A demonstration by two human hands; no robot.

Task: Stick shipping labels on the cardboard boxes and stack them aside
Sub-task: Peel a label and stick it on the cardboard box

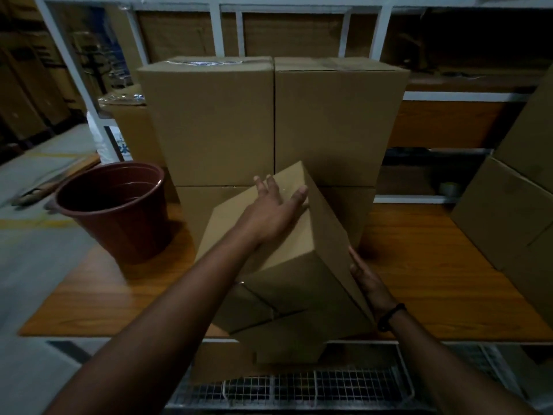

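Observation:
A plain brown cardboard box (302, 265) is tilted over the near edge of the wooden table (434, 280), its far corner raised. My left hand (275, 208) lies flat on the box's top face with fingers spread. My right hand (366, 274) presses flat against the box's right side. No label shows on the faces I can see. Behind it stand stacked cardboard boxes (269, 121), two wide and two high.
A dark red plastic bucket (119, 208) stands on the table's left part. More cardboard boxes (508, 214) are stacked at the right edge. White metal shelving (215, 31) runs behind. A wire mesh basket (299, 387) sits below the table's near edge.

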